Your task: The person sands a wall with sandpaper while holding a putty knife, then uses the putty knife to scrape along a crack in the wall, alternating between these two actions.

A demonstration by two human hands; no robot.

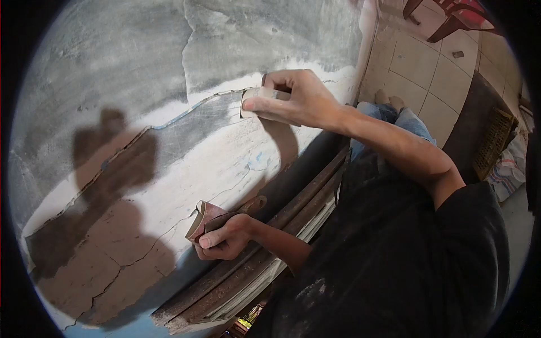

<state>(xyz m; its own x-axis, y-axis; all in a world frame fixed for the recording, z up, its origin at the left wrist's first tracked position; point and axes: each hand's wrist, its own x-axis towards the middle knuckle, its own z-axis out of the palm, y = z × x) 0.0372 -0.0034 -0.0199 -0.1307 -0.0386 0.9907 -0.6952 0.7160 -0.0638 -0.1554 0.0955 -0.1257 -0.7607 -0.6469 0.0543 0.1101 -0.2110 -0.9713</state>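
My right hand (296, 101) pinches a small pale flat rectangular piece (252, 105) with a dark edge, like a spreader. The piece lies against the wall (225, 42) at a long crack bordered by white filler. Lower down, my left hand (225, 239) is closed around a curled reddish piece (209, 217) with a pale rim. The same hand holds a putty knife (256, 204), whose rounded brown end has a hole and sticks out towards the wall. My fingers hide part of both.
Dark wooden boards (265, 231) run along the wall's foot beside my body. A reddish-brown chair (451, 25) stands on the tiled floor (414, 59). A yellow crate (493, 143) and a striped sack (510, 172) are at the right. Branching cracks (121, 267) cross the lower wall.
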